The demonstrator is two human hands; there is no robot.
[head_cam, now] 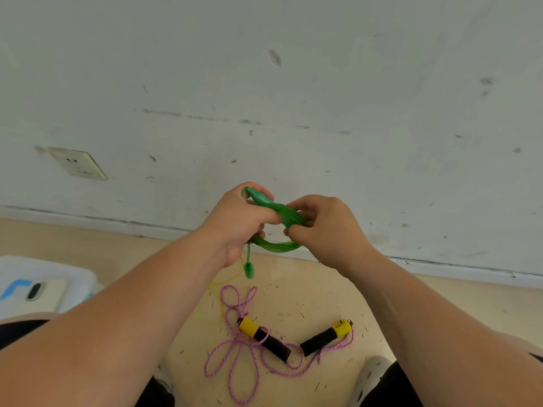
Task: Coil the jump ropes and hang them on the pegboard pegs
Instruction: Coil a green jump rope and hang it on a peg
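You're on the coiling step. The green rope is wound into a small coil, held in the air above the floor near its wall edge. Your left hand grips one side with curled fingers, and your right hand pinches the other. One green handle dangles free. Next, I judge, you tuck that end in and find the pegs, which aren't in view. The pink rope lies uncoiled on the floor.

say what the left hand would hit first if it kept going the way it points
Probably the white wall beyond the green rope the left hand holds; the right hand sits just beside that line, depth unclear.
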